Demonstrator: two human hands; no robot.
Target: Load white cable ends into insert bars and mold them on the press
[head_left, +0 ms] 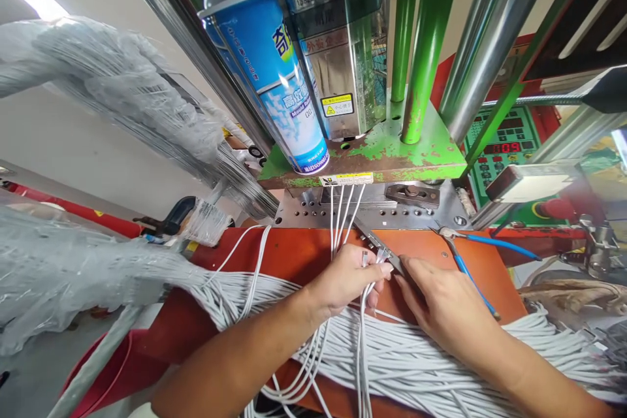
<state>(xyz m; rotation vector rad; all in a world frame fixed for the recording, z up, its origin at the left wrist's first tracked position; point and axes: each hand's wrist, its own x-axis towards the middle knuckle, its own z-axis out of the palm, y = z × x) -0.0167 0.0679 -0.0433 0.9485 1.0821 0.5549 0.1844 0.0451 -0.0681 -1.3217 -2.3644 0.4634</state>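
Observation:
My left hand (pixel 345 279) is closed on several white cables (pixel 361 346), whose clear connector ends (pixel 381 255) stick out between thumb and fingers. A narrow dark metal bar (pixel 375 240) with small fittings along its edge slants up and away from my right hand (pixel 443 304). The fingers of that hand are wrapped round the bar's near end. The connectors touch or lie right beside the bar; I cannot tell which. More cables (pixel 347 212) run from under the green press plate (pixel 386 160) down toward my left hand.
Blue-handled pliers (pixel 460 255) lie right of my hands on the orange work surface (pixel 294 248). A thick bundle of white cables (pixel 392 359) crosses the front. On the press plate stands a blue spray can (pixel 269 78). Plastic-wrapped cables (pixel 88 255) fill the left, a lit control panel (pixel 504 144) the right.

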